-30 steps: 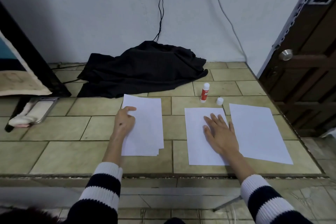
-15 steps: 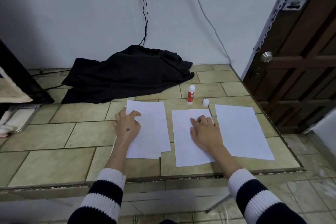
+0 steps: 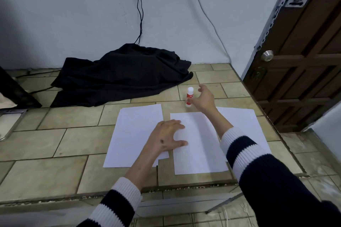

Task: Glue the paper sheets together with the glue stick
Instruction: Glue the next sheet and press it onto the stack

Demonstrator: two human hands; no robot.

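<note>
A red and white glue stick (image 3: 190,94) stands upright, uncapped, on the tiled counter behind the papers. My right hand (image 3: 204,99) reaches over the papers and curls around the stick from the right, with the fingers still apart and the thumb near its base. My left hand (image 3: 166,138) lies flat with spread fingers. It bridges the stack of white sheets (image 3: 132,134) on the left and the single middle sheet (image 3: 199,145). A third sheet (image 3: 245,121) lies further right, partly under my right sleeve. The glue cap is hidden.
A crumpled black cloth (image 3: 121,75) lies at the back against the wall, under hanging cables. A brown door (image 3: 304,61) stands to the right. A flat device (image 3: 9,121) sits at the left edge. The counter's front edge (image 3: 166,188) runs just below the papers.
My right hand left the middle sheet and reached forward to the glue stick. My left hand slid right from the stack's left edge onto the middle sheet's edge. The camera moved closer.
</note>
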